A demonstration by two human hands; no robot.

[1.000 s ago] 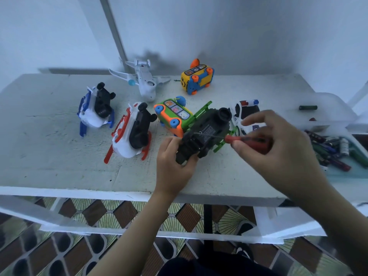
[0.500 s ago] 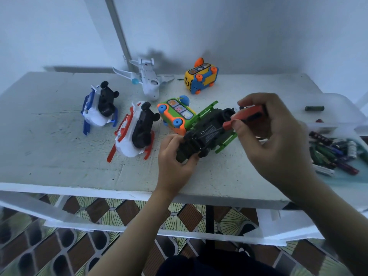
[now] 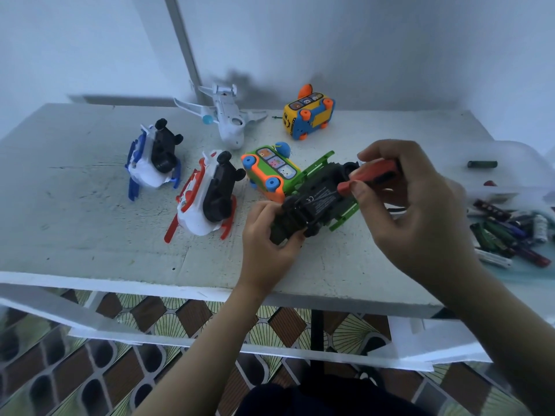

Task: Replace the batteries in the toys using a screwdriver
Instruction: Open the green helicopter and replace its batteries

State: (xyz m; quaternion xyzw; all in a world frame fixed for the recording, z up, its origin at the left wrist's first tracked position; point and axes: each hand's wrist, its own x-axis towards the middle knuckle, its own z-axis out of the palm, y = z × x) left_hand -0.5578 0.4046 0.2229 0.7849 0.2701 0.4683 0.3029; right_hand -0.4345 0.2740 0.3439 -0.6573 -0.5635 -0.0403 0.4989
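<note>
While the left hand (image 3: 267, 235) curls its fingers and thumb around the near end of the green toy vehicle (image 3: 315, 202), the right hand (image 3: 420, 211) pinches a red-handled screwdriver (image 3: 369, 172) between thumb and fingertips, the remaining fingers bent loosely behind. The vehicle lies upturned on the white table (image 3: 75, 229), close to the near edge, with its black underside facing up and its green side rails sticking out at either flank. The screwdriver's thin shaft slants down and left from the handle, and its tip meets the black underside near the printed label; the exact spot is too small to make out.

Touching the vehicle's far left side is a green-and-orange toy bus (image 3: 271, 172) with blue wheels. Left of the vehicle stands a white-and-red toy (image 3: 207, 196) with a black base turned up, and farther left again a white-and-blue toy (image 3: 153, 157) of the same shape. Behind the vehicle and to its left, a white toy airplane (image 3: 225, 121) rests near the wall. Straight behind the vehicle sits a yellow-and-blue toy bus (image 3: 309, 118) with orange wheels. Right of the vehicle, past the right hand, a heap of loose batteries (image 3: 507, 232) lies, and 1 dark battery (image 3: 482, 164) lies apart, farther back on that side.
</note>
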